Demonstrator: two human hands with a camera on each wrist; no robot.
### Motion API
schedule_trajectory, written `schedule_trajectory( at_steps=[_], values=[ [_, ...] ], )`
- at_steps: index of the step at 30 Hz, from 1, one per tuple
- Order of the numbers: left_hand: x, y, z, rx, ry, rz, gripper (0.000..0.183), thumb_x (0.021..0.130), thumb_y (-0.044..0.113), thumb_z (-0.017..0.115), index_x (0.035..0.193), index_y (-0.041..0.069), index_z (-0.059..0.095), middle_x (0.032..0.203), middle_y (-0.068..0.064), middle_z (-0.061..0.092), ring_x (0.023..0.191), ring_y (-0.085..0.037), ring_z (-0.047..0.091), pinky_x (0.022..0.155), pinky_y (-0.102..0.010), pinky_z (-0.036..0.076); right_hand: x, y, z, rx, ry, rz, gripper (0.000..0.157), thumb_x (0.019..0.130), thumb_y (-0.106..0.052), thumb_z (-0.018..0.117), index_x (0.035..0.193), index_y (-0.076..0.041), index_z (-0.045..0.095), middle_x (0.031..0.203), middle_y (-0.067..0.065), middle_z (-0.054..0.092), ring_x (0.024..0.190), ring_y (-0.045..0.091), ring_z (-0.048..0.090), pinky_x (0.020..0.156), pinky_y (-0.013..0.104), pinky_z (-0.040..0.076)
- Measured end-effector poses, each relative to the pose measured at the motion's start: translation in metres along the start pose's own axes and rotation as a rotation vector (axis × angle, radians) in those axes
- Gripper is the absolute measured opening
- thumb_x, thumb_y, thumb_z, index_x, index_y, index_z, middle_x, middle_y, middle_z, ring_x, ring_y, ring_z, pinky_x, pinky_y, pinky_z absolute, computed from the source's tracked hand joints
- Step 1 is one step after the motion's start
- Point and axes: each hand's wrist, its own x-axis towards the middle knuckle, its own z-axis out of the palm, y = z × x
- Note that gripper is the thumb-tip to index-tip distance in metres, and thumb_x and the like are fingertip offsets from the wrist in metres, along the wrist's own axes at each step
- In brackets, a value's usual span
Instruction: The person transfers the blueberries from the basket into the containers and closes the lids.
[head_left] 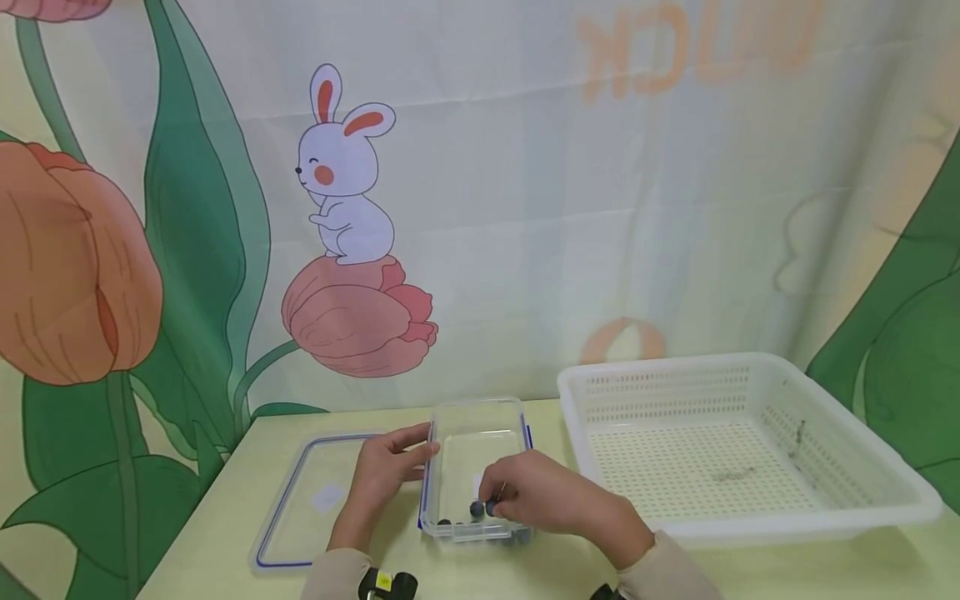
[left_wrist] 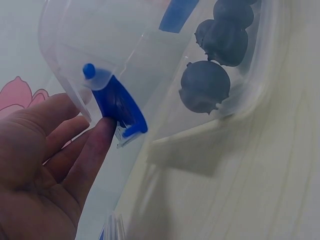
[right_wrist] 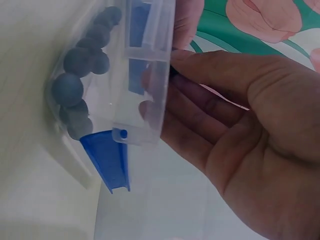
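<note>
A clear plastic container (head_left: 480,400) with blue latches stands in front of me, several blueberries (right_wrist: 68,90) gathered along its near end. My left hand (head_left: 381,468) grips its left wall, thumb at the rim and fingers on the outside. In the left wrist view a fingertip touches a hanging blue latch (left_wrist: 120,106). Reaching over the near end, my right hand (head_left: 543,492) pinches a dark blueberry (head_left: 491,507) between thumb and fingers. Beside it another blueberry (head_left: 477,508) shows inside the container. The fingers partly cover the pinched berry.
A clear lid (head_left: 281,521) with a blue seal lies flat to the left of the container. To the right stands a large white perforated basket (head_left: 675,530) with small dark bits inside. Behind the pale table hangs a printed curtain (head_left: 495,250).
</note>
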Motion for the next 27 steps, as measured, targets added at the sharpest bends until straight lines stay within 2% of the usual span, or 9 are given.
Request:
schedule_trajectory(
  at_steps=[5, 15, 23, 27],
  values=[
    [-0.0006, 0.0017, 0.0002, 0.006, -0.003, 0.006, 0.040, 0.098, 0.020, 0.080, 0.135, 0.007, 0.074, 0.135, -0.015, 0.071, 0.109, -0.030, 0.073, 0.082, -0.036, 0.065, 0.0004, 0.0003, 0.0032, -0.073, -0.028, -0.020, 0.013, 0.093, 0.005, 0.077, 0.102, -0.005, 0.079, 0.099, -0.001, 0.077, 0.087, 0.000, 0.065, 0.078, 0.020, 0.056],
    [-0.0019, 0.0034, -0.0003, -0.003, -0.010, 0.008, 0.040, 0.098, 0.019, 0.080, 0.136, 0.006, 0.073, 0.136, -0.016, 0.070, 0.110, -0.030, 0.073, 0.082, -0.036, 0.065, -0.0006, 0.0016, 0.0023, -0.077, -0.041, -0.050, 0.013, 0.097, 0.002, 0.075, 0.105, -0.007, 0.079, 0.103, 0.002, 0.078, 0.092, 0.002, 0.068, 0.081, 0.021, 0.058],
    [-0.0018, 0.0018, -0.0001, 0.002, -0.001, -0.005, 0.041, 0.097, 0.020, 0.081, 0.136, 0.008, 0.074, 0.136, -0.015, 0.070, 0.111, -0.030, 0.073, 0.083, -0.035, 0.065, -0.0022, -0.0005, -0.0023, -0.062, -0.020, -0.003, 0.013, 0.094, 0.000, 0.077, 0.106, -0.005, 0.078, 0.101, 0.000, 0.077, 0.090, 0.004, 0.069, 0.082, 0.024, 0.059],
    [-0.0024, 0.0014, -0.0005, -0.006, -0.004, -0.001, 0.042, 0.097, 0.021, 0.082, 0.136, 0.007, 0.073, 0.136, -0.016, 0.070, 0.110, -0.030, 0.073, 0.083, -0.035, 0.065, -0.0021, -0.0011, -0.0036, -0.027, -0.029, 0.031, 0.014, 0.093, 0.000, 0.078, 0.107, -0.004, 0.078, 0.104, 0.005, 0.077, 0.087, 0.005, 0.071, 0.081, 0.023, 0.059]
  ],
)
